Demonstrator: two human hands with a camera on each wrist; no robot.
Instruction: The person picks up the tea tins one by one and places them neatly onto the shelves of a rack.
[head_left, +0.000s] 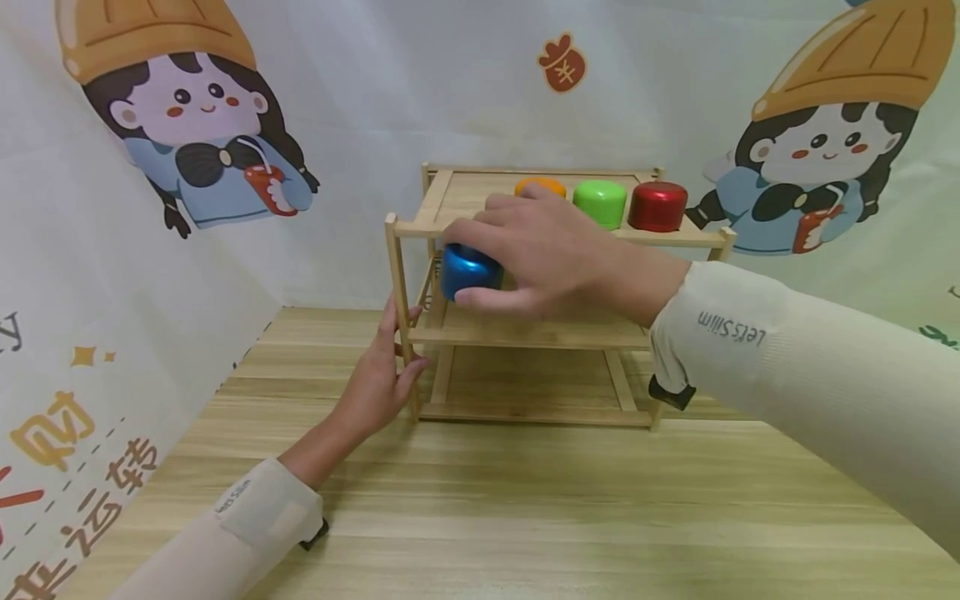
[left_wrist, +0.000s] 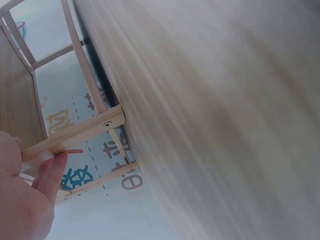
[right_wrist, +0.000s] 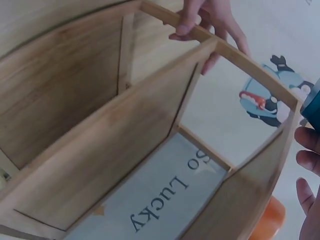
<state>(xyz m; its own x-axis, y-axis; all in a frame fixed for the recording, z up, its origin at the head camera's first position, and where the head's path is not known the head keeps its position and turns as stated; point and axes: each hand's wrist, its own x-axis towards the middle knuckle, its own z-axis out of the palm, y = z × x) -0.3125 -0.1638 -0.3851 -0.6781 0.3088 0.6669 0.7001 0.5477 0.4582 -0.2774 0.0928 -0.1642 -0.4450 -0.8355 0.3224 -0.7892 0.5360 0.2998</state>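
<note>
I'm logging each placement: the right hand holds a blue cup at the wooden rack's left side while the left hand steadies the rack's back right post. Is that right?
Not quite. In the head view the left hand steadies the front left post of the wooden rack, not the back right one. The right hand does hold the blue cup.

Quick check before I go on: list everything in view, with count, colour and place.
wooden rack: one, light wood, tiered, on the table by the backdrop.
blue cup: one, metallic blue, at the rack's left front, in the right hand.
orange cup: one, top shelf, partly hidden.
green cup: one, top shelf, middle.
red cup: one, top shelf, right.
table: one, light wood.
backdrop: white cloth, cartoon prints.
left hand: holds the rack's left front post.
right hand: grips the blue cup.
</note>
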